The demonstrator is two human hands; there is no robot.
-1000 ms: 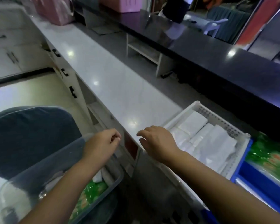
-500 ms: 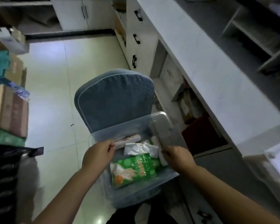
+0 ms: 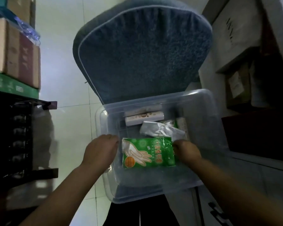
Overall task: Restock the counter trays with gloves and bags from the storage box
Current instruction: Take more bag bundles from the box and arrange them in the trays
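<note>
A clear plastic storage box (image 3: 153,185) rests on a blue cushioned chair (image 3: 142,51). A green glove pack (image 3: 149,152) printed with a hand lies flat at the front of the box. Behind it are a crumpled silvery bag pack (image 3: 160,130) and a long white packet (image 3: 144,118). My left hand (image 3: 100,152) reaches over the box's left wall with curled fingers, just short of the green pack's left edge. My right hand (image 3: 186,150) pinches the pack's right edge, its fingertips hidden under the pack. The counter trays are out of view.
Stacked cardboard boxes (image 3: 15,51) sit on a dark shelf rack (image 3: 20,136) to the left. White counter cabinets with open shelves holding cartons (image 3: 238,82) rise on the right. Pale tiled floor (image 3: 64,62) lies between the rack and the chair.
My view swung from the counter and its white tray down to the storage box. Both hands dropped into the box, and my right hand closed on the green pack's right edge.
</note>
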